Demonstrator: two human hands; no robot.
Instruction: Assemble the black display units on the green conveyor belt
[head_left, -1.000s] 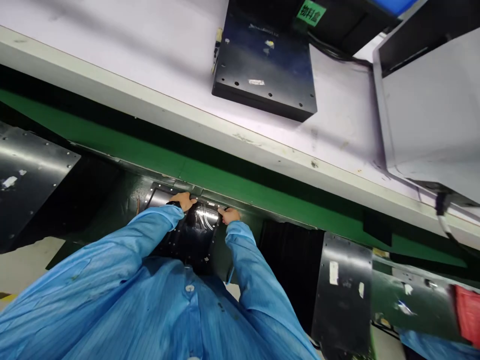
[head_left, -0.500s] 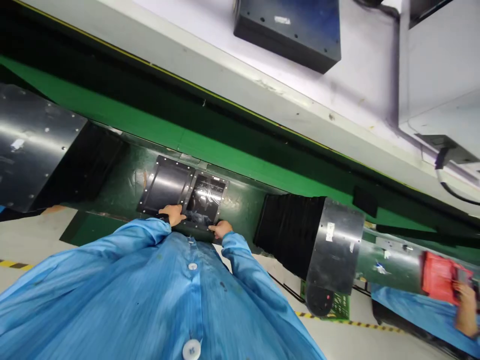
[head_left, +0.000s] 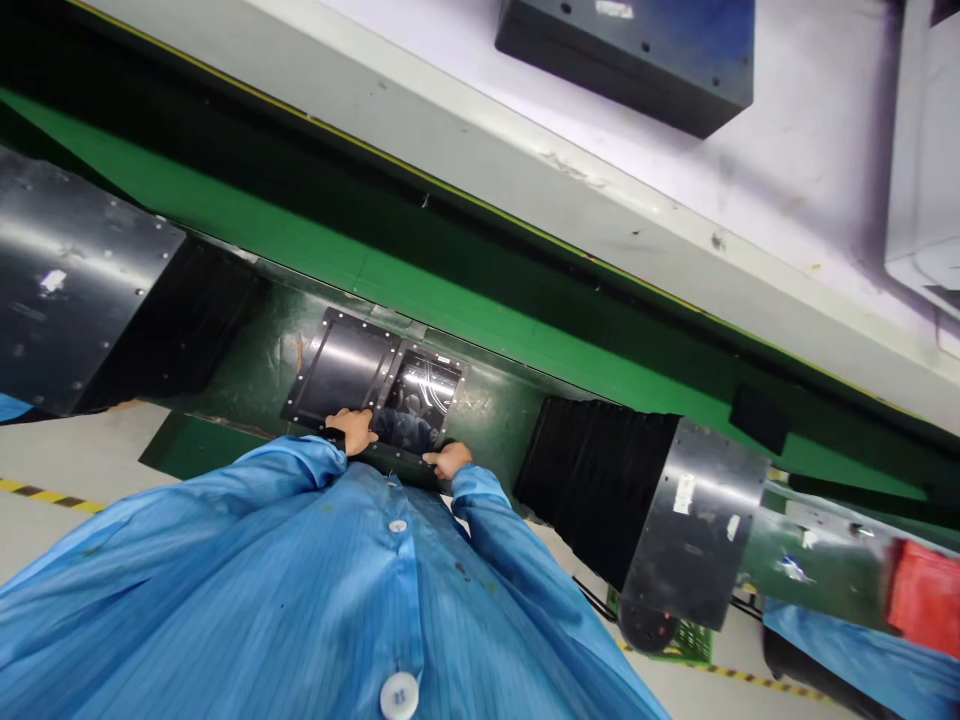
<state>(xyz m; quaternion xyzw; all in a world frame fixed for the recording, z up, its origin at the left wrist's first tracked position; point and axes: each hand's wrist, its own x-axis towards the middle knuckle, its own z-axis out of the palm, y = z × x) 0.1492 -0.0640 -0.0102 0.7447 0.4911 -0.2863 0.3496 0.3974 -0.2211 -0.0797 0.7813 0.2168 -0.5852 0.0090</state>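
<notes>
A black two-part frame (head_left: 390,372) with small studs along its edges lies on the dark green bench top in front of me. Its left half is a dull black plate (head_left: 349,362); the right half holds a glossy dark panel (head_left: 421,392) with bright reflections. My left hand (head_left: 354,430) is at the near edge, beside the seam between the halves, fingers bent. At the glossy panel's near right corner is my right hand (head_left: 450,460), one digit pointing left and the rest curled. Whatever lies under the fingers of either hand is hidden.
Black bellows-sided housings stand left (head_left: 82,290) and right (head_left: 686,520) of me. Above, a pale shelf (head_left: 600,190) carries a dark box (head_left: 637,70). At far right, a red object (head_left: 930,595) lies near another person's blue sleeve (head_left: 847,640).
The view has shifted, so the bench and both hands appear slightly further right. Both hands stay at the frame's near edge. The other person's hand has left the view.
</notes>
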